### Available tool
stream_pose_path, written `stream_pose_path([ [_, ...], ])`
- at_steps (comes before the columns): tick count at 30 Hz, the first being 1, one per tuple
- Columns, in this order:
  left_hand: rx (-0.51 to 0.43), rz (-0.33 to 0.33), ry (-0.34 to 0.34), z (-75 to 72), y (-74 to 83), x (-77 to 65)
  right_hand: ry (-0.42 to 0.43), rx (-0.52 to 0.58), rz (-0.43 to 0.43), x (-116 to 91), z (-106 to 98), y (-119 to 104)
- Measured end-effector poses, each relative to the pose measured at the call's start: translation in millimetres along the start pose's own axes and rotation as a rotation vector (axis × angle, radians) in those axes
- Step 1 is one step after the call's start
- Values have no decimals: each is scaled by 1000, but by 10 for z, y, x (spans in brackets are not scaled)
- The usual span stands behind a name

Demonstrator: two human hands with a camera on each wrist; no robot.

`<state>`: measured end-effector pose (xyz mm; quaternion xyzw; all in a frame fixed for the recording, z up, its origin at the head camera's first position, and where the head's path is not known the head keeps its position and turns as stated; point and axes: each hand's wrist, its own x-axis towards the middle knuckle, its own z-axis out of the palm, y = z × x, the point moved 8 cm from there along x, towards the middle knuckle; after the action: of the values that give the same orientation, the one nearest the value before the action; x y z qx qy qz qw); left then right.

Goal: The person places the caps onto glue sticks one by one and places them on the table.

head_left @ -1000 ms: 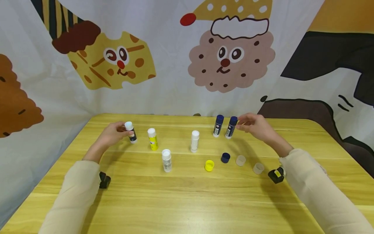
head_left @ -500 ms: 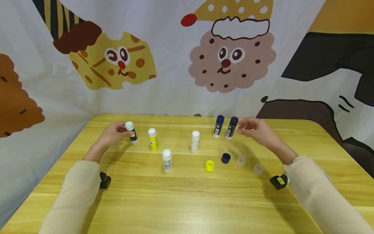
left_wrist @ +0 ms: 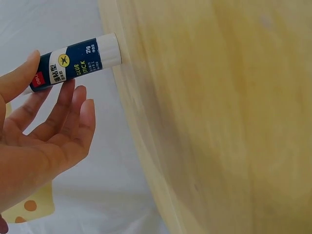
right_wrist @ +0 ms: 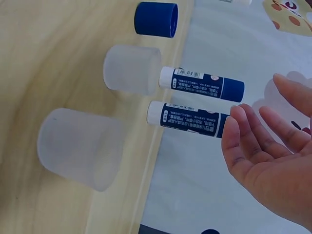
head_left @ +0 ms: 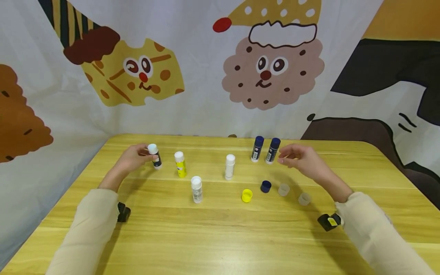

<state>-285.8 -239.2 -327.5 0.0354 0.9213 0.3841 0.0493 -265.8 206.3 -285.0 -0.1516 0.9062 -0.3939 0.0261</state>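
My left hand (head_left: 135,157) pinches a glue stick (left_wrist: 78,63) between thumb and fingers at its upper end. It has a navy label and a white base, and stands upright at the back left of the table. My right hand (head_left: 302,160) is at the back right, fingers loosely bent with nothing between them. Just left of its fingertips stands a navy glue stick with a blue cap (head_left: 272,151); a second capped glue stick (head_left: 257,149) is beside that one. In the right wrist view my fingers (right_wrist: 234,141) overlap the nearer stick's cap.
A yellow glue stick (head_left: 180,165), a white one (head_left: 229,167) and another pale one (head_left: 197,190) stand mid-table. Loose caps lie to the right: yellow (head_left: 246,196), blue (head_left: 266,186) and two frosted, one (head_left: 283,190) left of the other (head_left: 304,199). A printed curtain (head_left: 203,76) hangs behind the table.
My right hand has drawn slightly back toward me, away from the capped navy glue stick. My left hand keeps its hold, and the standing sticks and caps stay in place.
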Motion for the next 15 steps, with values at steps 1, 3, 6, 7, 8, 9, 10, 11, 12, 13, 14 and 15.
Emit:
stream_pose_path([
  [1,2,1,0,0,0,-1,-4,4,3,-9,11,3],
  [3,5,2,-1,2,2,-3,-11,10,6,-26,33,6],
  [6,9,10,1,0,9,-5,-15,10,4,-49,55,7],
  [7,9,13,2,-1,14,-8,-18,10,-1,-56,64,4],
  [8,6,15,4,-3,19,-11,-18,6,-7,-63,72,-2],
  [9,6,16,8,-6,23,-14,-19,6,-10,-69,78,-2],
  [10,4,16,11,-9,27,-17,-21,7,-10,-74,86,0],
  [11,1,16,13,-12,30,-21,-24,8,-9,-78,97,5],
  [12,0,15,14,-14,33,-25,-28,12,-7,-80,108,12],
  [13,-3,14,15,-15,38,-29,-31,16,-4,-80,120,22],
  [14,-4,13,16,-16,42,-33,-34,21,4,-79,130,36],
  [15,-4,13,16,-17,45,-36,-40,29,12,-78,143,53],
])
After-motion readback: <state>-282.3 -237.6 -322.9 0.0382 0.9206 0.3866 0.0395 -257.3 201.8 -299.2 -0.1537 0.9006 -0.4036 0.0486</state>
